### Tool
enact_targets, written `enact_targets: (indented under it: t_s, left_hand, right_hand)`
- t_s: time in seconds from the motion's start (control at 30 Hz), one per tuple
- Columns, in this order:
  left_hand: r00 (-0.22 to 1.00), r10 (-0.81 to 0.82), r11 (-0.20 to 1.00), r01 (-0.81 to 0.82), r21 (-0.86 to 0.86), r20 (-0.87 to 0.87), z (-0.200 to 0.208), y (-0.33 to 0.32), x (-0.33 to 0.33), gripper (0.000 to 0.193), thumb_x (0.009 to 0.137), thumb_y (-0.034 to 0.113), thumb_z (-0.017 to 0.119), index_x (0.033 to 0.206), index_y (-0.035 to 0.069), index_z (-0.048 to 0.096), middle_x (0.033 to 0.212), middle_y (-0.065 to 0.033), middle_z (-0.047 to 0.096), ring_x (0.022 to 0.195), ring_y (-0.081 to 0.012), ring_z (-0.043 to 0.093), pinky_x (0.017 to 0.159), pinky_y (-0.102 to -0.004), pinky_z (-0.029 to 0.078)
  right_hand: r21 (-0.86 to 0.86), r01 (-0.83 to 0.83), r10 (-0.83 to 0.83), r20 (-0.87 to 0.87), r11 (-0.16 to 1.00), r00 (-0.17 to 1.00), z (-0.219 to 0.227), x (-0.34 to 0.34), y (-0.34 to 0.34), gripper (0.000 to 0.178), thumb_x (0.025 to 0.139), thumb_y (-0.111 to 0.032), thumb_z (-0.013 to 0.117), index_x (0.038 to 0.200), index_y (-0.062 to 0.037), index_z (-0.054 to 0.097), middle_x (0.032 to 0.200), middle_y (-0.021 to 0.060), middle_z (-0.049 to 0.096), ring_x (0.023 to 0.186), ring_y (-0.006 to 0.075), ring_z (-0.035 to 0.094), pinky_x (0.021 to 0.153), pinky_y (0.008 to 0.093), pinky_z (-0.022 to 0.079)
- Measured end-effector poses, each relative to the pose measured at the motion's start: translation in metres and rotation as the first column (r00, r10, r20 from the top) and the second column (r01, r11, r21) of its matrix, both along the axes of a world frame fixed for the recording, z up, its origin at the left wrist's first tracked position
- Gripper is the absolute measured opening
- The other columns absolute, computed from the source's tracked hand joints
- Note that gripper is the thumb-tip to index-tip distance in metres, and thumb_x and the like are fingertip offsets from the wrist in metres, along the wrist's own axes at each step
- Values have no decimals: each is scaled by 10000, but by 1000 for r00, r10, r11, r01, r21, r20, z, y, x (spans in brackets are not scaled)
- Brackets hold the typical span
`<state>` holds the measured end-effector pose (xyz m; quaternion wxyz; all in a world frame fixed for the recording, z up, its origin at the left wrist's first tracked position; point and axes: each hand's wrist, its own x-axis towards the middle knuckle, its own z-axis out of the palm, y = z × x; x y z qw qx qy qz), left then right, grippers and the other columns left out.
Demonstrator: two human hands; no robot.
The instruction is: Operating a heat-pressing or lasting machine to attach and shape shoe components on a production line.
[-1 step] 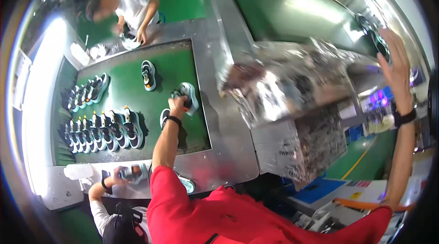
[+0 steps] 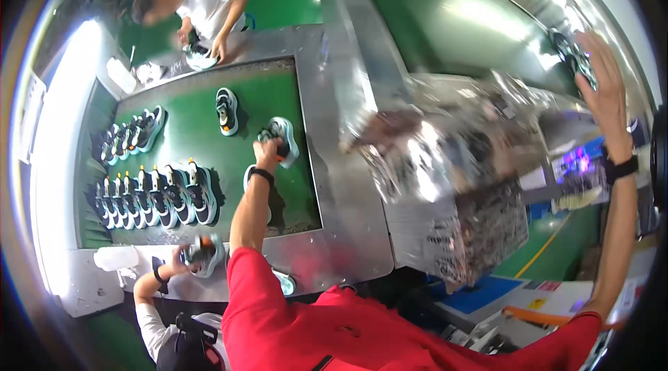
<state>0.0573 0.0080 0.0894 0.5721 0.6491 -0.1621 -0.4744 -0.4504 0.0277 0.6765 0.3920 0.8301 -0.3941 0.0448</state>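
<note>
Nearest, between 6 and 7 o'clock, a pale rounded end of footwear [image 2: 284,283] is peeking past the red sleeve [image 2: 257,280], the rest staying hidden. At 8 o'clock a co-worker's hand [image 2: 175,264] is holding a blurred sneaker [image 2: 205,256]. The hands are working well apart. Just off centre at 9 o'clock, the left hand [image 2: 266,154] is gripping a shoe [image 2: 284,140] over the green belt [image 2: 191,138]; its long axis is running roughly from 11 to 5 o'clock, its pale, thick, curved sole facing 3, while fingers are covering much of the dark upper. The forearm is hiding most of another pale sole [image 2: 248,176]. Around 3 o'clock, crinkled shiny wrap [image 2: 424,141] is blurring whatever it is covering. Toward 9, a row of shoes [image 2: 167,197] is standing packed side by side. Between 2 and 3, the right hand [image 2: 604,89] is spreading its thumb from straight fingers beside a dark shoe [image 2: 570,54]; whether they are touching, I cannot tell.
</note>
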Motion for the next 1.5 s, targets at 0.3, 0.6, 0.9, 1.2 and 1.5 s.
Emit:
enact_targets:
  t_s: [0.3,0.6,0.9,1.2,1.5]
  left_hand:
    - [617,-213,969,31,247,757,-81,-97,78,700,756,84,637,1385,7,340,1429,-300,317,1154,-505,496,959,-508,464]
    - [322,-348,933,30,357,881,-68,-77,71,832,773,-50,539,1512,93,186,1523,-225,210,1079,-485,566,841,-523,546]
    - [466,-264,917,394,69,845,-73,-27,19,713,823,245,708,1381,-38,366,1475,-339,267,1212,-489,488,979,-502,462]
    - [203,-979,195,940,-278,-2,108,193,-218,540,932,240,663,1365,-30,488,1232,-158,628,1110,-193,597,969,-327,472]
    - [-30,-949,171,787,-593,-313,227,239,-312,698,977,392,557,1491,17,270,1449,-179,443,1304,-287,475,1081,-431,385]
  right_hand:
    - [1,-180,157,-493,984,856,-14,148,-266,778,769,-468,761,1424,-200,438,1434,85,456,1327,310,409,1090,480,341]
    - [109,110,-59,-394,988,917,-46,210,-342,757,560,-33,737,1283,-109,527,1320,154,538,1250,333,486,1073,410,380]
    - [120,16,-21,40,993,999,-80,95,-275,403,753,-190,707,1090,-55,530,933,202,626,857,418,611,772,469,496]
    - [195,68,-113,230,978,967,-23,55,-83,336,702,-124,634,1007,14,647,681,229,603,674,389,619,669,462,491]
    - [236,141,-259,605,962,753,19,-29,46,262,773,-113,608,999,-1,680,724,134,687,699,264,674,699,370,533]
